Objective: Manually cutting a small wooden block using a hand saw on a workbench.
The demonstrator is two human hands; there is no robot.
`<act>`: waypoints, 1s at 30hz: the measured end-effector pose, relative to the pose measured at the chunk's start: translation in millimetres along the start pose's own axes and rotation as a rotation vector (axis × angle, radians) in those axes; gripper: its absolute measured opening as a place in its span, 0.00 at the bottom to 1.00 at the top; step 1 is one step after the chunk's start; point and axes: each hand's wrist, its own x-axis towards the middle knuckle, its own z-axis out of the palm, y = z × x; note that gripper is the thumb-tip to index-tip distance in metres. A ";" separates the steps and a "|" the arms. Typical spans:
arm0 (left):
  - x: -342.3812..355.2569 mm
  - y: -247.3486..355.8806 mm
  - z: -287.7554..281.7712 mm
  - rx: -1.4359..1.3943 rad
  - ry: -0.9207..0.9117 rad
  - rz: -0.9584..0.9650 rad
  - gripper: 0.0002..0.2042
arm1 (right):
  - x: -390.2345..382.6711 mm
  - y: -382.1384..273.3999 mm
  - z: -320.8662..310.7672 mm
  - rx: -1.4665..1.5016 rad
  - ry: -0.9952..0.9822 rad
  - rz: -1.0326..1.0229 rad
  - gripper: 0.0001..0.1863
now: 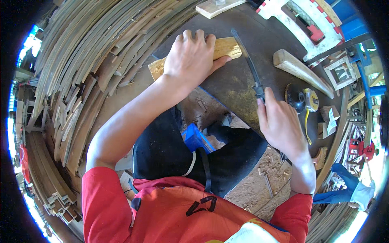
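Note:
My left hand (188, 60) is closed over a yellowish wood block (229, 47), pressing it against the dark tabletop (227, 87). The block's right end shows past my thumb, its left end below my wrist. In my right hand (281, 121) is the grip of a long, narrow dark tool (249, 62), a file or a blade; I cannot tell which. It points away from me, its far end beside the block's right end. Whether its edge touches the wood is unclear. My fingers hide most of the grip.
On the table to the right lie a thick wooden club (302, 73), a yellow tape measure (311, 100) and small wood blocks (326, 117). Beyond is a white-and-red frame (300, 24) with a toothed saw blade (338, 49). Stacked wood strips (93, 52) rise at left. Another person (344, 188) is at far right.

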 end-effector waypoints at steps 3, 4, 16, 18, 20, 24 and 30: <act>5.7 2.3 0.7 0.012 -0.013 -0.001 0.32 | 14.9 -6.5 3.8 -0.065 0.096 -0.130 0.15; 4.2 2.3 0.9 0.003 -0.011 0.010 0.32 | 24.1 -7.0 6.0 -0.058 0.110 -0.154 0.15; 4.3 0.1 2.3 0.015 -0.003 -0.008 0.33 | 53.5 4.1 7.8 -0.011 0.082 -0.042 0.15; 5.9 -0.3 3.4 0.005 0.008 0.020 0.33 | 32.0 -1.7 0.8 -0.009 0.024 0.052 0.14; 5.5 -1.8 4.6 -0.009 0.015 0.052 0.32 | 25.1 4.6 1.0 0.022 0.003 0.067 0.14; 5.8 -3.7 5.2 -0.039 0.035 0.062 0.32 | 60.7 13.6 9.5 0.018 0.134 -0.017 0.18; 6.4 -2.3 5.2 0.017 -0.035 0.025 0.33 | 72.6 6.0 22.5 -0.019 0.154 -0.017 0.17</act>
